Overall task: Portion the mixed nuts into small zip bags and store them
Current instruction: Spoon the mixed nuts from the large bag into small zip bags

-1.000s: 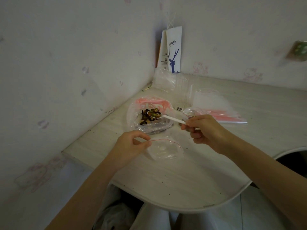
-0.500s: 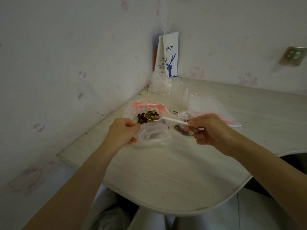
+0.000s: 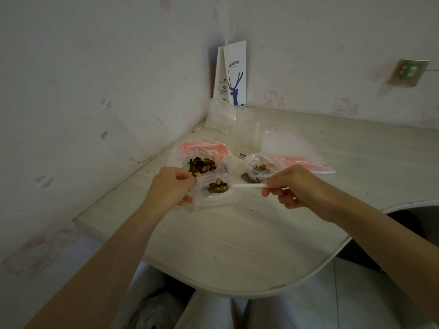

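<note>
- Whereas half a second ago the loaded spoon [image 3: 249,185] hung over the heap of mixed nuts [image 3: 202,165], its bowl now lies inside the small zip bag [image 3: 209,201], with a spoonful of nuts [image 3: 218,187] on it.
- The left hand's pinch on that bag is the same as before.
- The left hand [image 3: 169,186] pinches the bag's left edge between thumb and curled fingers, with the mouth opening toward the right.
- Whether the bag's lower edge rests on the table [image 3: 237,245] cannot be told.
- The right hand [image 3: 294,186] pinches the end of the spoon's handle between thumb and forefinger, and its other fingers curl underneath.
- At the left, a pink-printed bag [image 3: 202,147] lies open on the table with the mixed nuts heaped in it, just behind the left hand.
- Right of it, two filled bags [image 3: 257,167] lie behind the spoon, each holding a few nuts.
- Farther right lies a flat stack of empty zip bags [image 3: 292,148] with pink strips.
- In the corner behind, some clear plastic packaging [image 3: 225,115] lies in front of a white paper bag [image 3: 234,77] with a blue deer on it.
</note>
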